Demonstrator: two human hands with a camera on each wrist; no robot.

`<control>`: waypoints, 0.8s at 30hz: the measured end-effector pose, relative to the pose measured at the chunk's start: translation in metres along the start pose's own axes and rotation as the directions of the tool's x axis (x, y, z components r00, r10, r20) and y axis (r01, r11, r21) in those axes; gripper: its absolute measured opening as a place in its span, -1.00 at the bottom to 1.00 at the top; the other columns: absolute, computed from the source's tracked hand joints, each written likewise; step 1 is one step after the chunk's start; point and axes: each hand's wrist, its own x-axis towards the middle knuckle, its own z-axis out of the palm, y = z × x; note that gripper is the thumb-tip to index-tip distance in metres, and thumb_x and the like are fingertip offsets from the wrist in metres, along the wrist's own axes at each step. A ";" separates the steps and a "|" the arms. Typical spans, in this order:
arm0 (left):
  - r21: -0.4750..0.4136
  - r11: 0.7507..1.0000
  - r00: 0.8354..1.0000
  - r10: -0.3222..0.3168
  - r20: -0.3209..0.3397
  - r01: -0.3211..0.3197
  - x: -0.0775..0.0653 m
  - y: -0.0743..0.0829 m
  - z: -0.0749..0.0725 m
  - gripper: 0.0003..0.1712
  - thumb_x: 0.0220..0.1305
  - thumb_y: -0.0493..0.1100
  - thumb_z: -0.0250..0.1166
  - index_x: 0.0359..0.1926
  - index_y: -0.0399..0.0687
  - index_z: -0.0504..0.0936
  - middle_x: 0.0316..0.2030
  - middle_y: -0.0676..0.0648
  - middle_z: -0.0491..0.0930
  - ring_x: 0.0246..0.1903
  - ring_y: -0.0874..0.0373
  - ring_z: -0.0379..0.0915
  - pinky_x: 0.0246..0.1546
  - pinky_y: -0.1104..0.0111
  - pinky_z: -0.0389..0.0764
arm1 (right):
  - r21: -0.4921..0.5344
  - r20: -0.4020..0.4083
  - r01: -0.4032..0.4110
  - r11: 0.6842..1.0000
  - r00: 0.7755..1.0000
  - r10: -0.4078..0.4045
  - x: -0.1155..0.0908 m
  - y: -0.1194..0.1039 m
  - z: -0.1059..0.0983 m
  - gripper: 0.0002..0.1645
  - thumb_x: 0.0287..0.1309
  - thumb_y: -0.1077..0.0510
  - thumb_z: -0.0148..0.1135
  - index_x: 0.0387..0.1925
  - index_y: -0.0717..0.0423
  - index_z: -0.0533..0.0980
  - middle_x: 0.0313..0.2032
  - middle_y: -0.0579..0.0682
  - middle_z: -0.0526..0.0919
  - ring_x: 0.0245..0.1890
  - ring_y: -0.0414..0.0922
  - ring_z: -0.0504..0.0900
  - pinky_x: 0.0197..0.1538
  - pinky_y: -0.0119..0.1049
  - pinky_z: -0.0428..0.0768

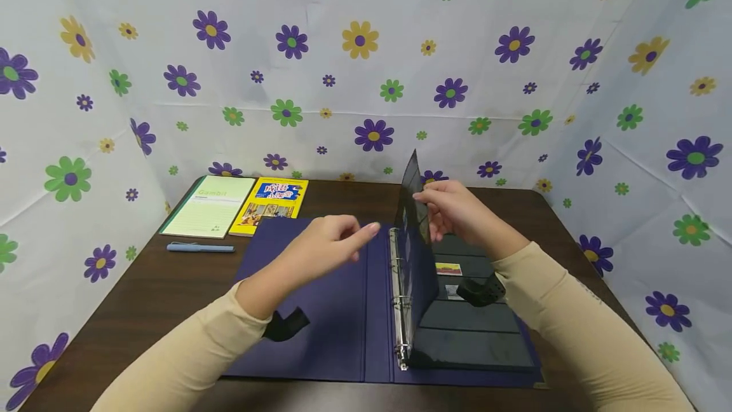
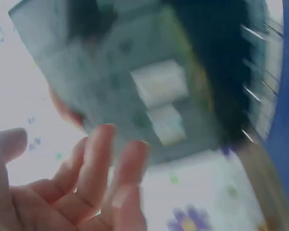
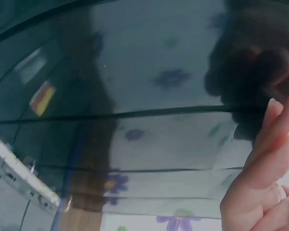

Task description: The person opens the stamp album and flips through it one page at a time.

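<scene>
A purple ring binder (image 1: 320, 329) lies spread on the table, its metal rings (image 1: 398, 297) near the middle. My right hand (image 1: 457, 208) pinches the outer edge of a black stamp page (image 1: 420, 266), which stands upright on the rings. Over the left cover hovers my left hand (image 1: 332, 240), fingers loosely bent and holding nothing, apart from the page. In the left wrist view, blurred, two pale stamps (image 2: 161, 84) show on the raised page. Under it, on the right side, another black page (image 1: 474, 316) carries a red-and-yellow stamp (image 1: 448, 269) and a pale one. The right wrist view shows the glossy page strips beside my fingers.
At the back left of the dark wooden table (image 1: 131, 316) lie a pale green notebook (image 1: 208, 205) and a yellow book (image 1: 269, 205). A blue pen (image 1: 200, 247) is in front of them. Flower-printed white cloth (image 1: 366, 68) encloses the table's back and sides.
</scene>
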 end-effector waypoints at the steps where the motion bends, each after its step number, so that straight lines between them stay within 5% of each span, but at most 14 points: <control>1: -0.039 0.999 1.000 0.015 0.013 -0.014 0.006 0.010 0.002 -0.42 0.23 0.40 0.01 -0.46 0.02 0.56 -0.62 0.03 0.54 -0.59 0.13 0.47 -0.54 0.26 0.47 | -0.003 0.018 0.002 1.000 1.000 -0.002 0.002 -0.002 0.004 -0.66 0.30 0.12 0.05 -0.51 0.23 0.24 -0.73 0.02 0.37 -0.81 -0.12 0.48 -0.66 -0.32 0.49; 7: -0.062 0.998 0.993 0.022 0.116 -0.015 0.025 0.044 0.015 -0.50 0.30 0.21 0.07 -0.53 -0.07 0.57 -0.67 -0.02 0.55 -0.65 0.11 0.53 -0.58 0.27 0.53 | 0.002 0.079 0.023 1.000 0.997 -0.023 0.008 -0.006 0.020 -0.60 0.32 0.04 0.03 -0.47 0.31 0.33 -0.68 0.08 0.49 -0.76 -0.10 0.51 -0.63 -0.30 0.52; 10: -0.041 0.999 0.992 -0.002 0.127 0.007 0.026 0.044 0.013 -0.61 0.31 0.01 0.05 -0.54 -0.12 0.55 -0.66 -0.05 0.55 -0.66 0.09 0.54 -0.57 0.26 0.53 | -0.019 0.120 0.083 0.996 0.990 -0.080 0.006 0.000 0.019 -0.47 0.38 -0.08 -0.08 -0.34 0.38 0.37 -0.58 0.16 0.57 -0.68 -0.01 0.58 -0.56 -0.20 0.56; 13: -0.028 0.999 0.995 -0.033 0.095 0.036 0.020 0.035 0.006 -0.64 0.28 -0.08 0.02 -0.60 -0.14 0.50 -0.66 -0.07 0.54 -0.68 0.07 0.53 -0.57 0.25 0.52 | -0.148 0.166 0.189 0.971 0.972 -0.164 -0.002 0.020 0.005 -0.44 0.43 -0.11 -0.21 -0.17 0.37 0.40 -0.37 0.23 0.63 -0.44 0.06 0.66 -0.38 -0.11 0.60; 16: -0.049 0.996 0.996 -0.073 0.057 0.076 0.009 0.023 -0.004 -0.62 0.28 -0.12 0.03 -0.67 -0.15 0.40 -0.67 -0.11 0.51 -0.69 0.03 0.52 -0.59 0.23 0.50 | -0.418 0.170 0.259 0.871 0.964 -0.205 -0.017 0.057 -0.021 -0.52 0.36 -0.10 -0.04 0.02 0.22 0.40 -0.08 0.18 0.59 -0.09 0.08 0.60 -0.10 -0.01 0.54; 20: -0.085 0.987 0.990 -0.133 0.036 0.136 -0.010 0.003 -0.017 -0.63 0.26 -0.18 0.03 -0.70 -0.14 0.33 -0.69 -0.17 0.47 -0.67 -0.02 0.52 -0.63 0.27 0.43 | -0.696 0.142 0.208 0.687 0.978 -0.152 -0.047 0.121 -0.054 -0.06 0.01 -0.21 0.33 0.26 0.26 0.22 0.22 0.24 0.34 0.22 0.18 0.31 0.13 0.14 0.31; 24: -0.071 0.982 0.984 -0.175 0.038 0.177 -0.023 -0.017 -0.024 -0.64 0.26 -0.20 0.04 -0.69 -0.14 0.33 -0.70 -0.16 0.45 -0.68 0.01 0.52 -0.65 0.31 0.36 | -0.759 0.145 0.146 0.634 0.988 -0.053 -0.079 0.167 -0.071 0.38 -0.32 -0.31 0.47 0.33 0.43 0.04 0.31 0.43 0.08 0.28 0.36 0.09 0.15 0.26 0.18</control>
